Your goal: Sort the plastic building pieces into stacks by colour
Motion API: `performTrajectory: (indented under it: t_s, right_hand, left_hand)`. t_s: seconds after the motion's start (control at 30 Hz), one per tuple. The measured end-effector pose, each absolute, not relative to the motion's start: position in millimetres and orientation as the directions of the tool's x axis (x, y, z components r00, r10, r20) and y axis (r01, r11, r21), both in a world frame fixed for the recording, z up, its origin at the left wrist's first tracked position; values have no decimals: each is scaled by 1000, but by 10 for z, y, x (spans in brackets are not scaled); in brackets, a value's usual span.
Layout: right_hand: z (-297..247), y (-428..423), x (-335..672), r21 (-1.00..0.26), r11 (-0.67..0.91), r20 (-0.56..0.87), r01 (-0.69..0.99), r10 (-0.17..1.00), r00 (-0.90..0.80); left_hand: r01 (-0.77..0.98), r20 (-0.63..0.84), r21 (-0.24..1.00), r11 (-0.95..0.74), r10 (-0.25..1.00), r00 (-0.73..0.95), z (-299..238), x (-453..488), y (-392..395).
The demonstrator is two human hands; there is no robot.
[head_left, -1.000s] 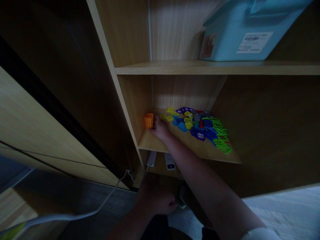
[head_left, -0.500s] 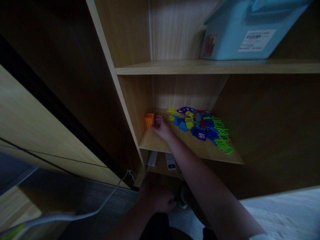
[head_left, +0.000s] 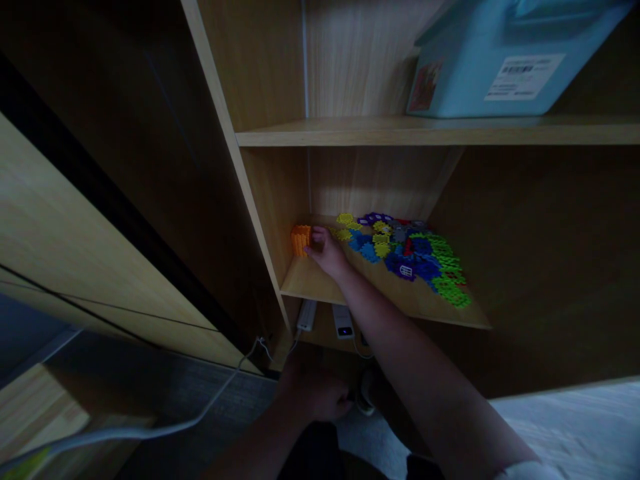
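The wooden shelf unit [head_left: 400, 131] fills the view. Up and to the right of the right hand [head_left: 327, 252], a pale blue box [head_left: 500, 60] sits on the upper board. A pile of coloured plastic pieces [head_left: 410, 257] spreads just right of that hand. Its fingertips meet the orange block [head_left: 301, 240] at its left, but I cannot tell whether they grip or only touch. The left hand [head_left: 313, 397], well below in shadow, looks curled, and I cannot tell if it holds anything.
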State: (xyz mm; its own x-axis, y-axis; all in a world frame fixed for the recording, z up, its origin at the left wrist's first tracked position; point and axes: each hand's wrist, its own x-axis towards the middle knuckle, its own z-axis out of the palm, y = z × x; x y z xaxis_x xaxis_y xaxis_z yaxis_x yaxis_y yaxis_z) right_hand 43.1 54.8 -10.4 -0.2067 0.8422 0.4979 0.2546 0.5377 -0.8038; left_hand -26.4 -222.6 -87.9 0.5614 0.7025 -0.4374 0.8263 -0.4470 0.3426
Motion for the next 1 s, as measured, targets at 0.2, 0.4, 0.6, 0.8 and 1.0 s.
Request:
performTrajectory:
  t_s: [0.2, 0.4, 0.6, 0.8, 1.0]
  right_hand:
    - [-122, 574, 409, -807, 556, 529, 199, 830, -176]
    - [-100, 566, 396, -832, 521, 491, 192, 852, -182]
    - [-105, 555, 374, -845, 508, 479, 170, 858, -185]
    - [-87, 540, 375, -841, 523, 498, 136, 848, -178]
    - [-62, 563, 365, -845, 523, 501, 115, 847, -176]
  left_hand:
    - [818, -441, 335, -467, 690, 574, -1086, -274, -2217]
    - [802, -437, 366, -472, 674, 596, -1167, -281, -2220]
    - [812, -456, 351, -466, 673, 583, -1107, -281, -2209]
    - [816, -461, 350, -460, 673, 578, -1174, -291, -2202]
    - [824, -438, 343, -451, 699, 565, -1169, -307, -2217]
